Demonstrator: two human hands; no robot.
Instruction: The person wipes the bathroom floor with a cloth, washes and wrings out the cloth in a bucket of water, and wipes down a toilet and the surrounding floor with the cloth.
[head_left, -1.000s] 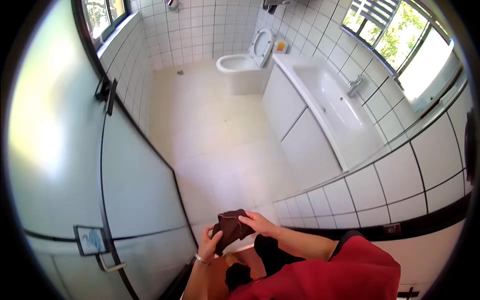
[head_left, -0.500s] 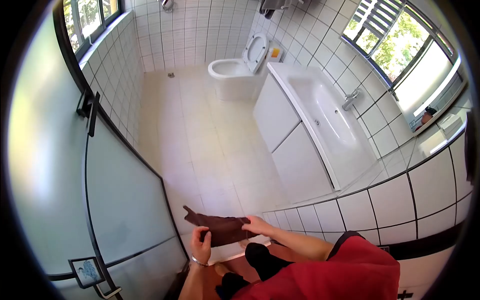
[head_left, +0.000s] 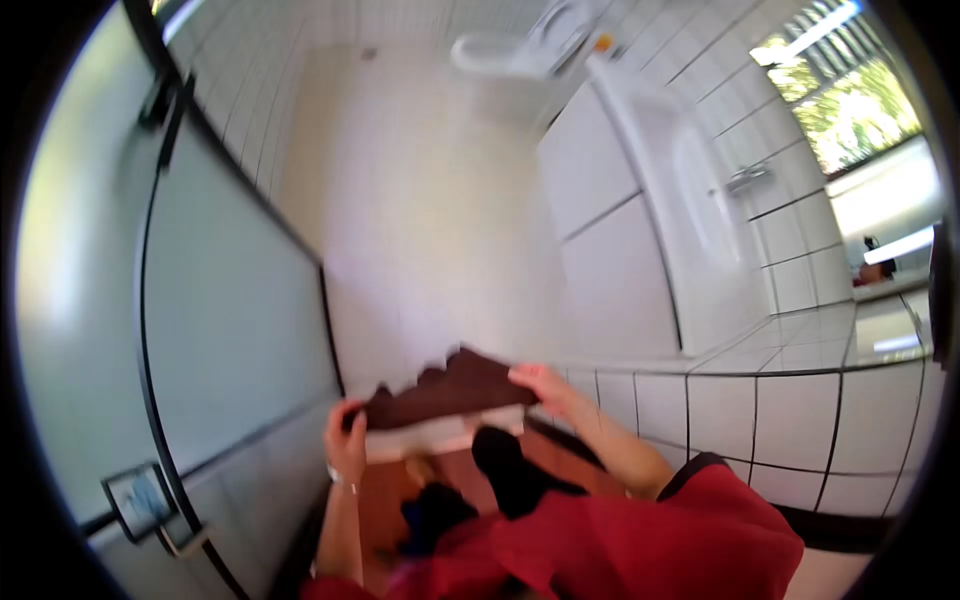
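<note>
A dark brown cloth [head_left: 450,388] hangs stretched between my two hands, above the doorway threshold, its far edge wavy and lifted. My left hand [head_left: 346,440] pinches its left end between thumb and fingers. At the other end, my right hand [head_left: 543,385] grips the cloth's right corner. Some blur makes it hard to tell whether the cloth is a towel or a mat.
A frosted glass door [head_left: 235,290] with a dark frame stands at my left. Ahead is a pale tiled floor [head_left: 430,220], with a toilet [head_left: 490,55] at the back. A white vanity cabinet [head_left: 620,250] with a sink [head_left: 695,190] is on the right.
My hands have moved farther apart, my left hand leftward and my right hand slightly right and up. The cloth is now spread wider between them. My view has tilted lower.
</note>
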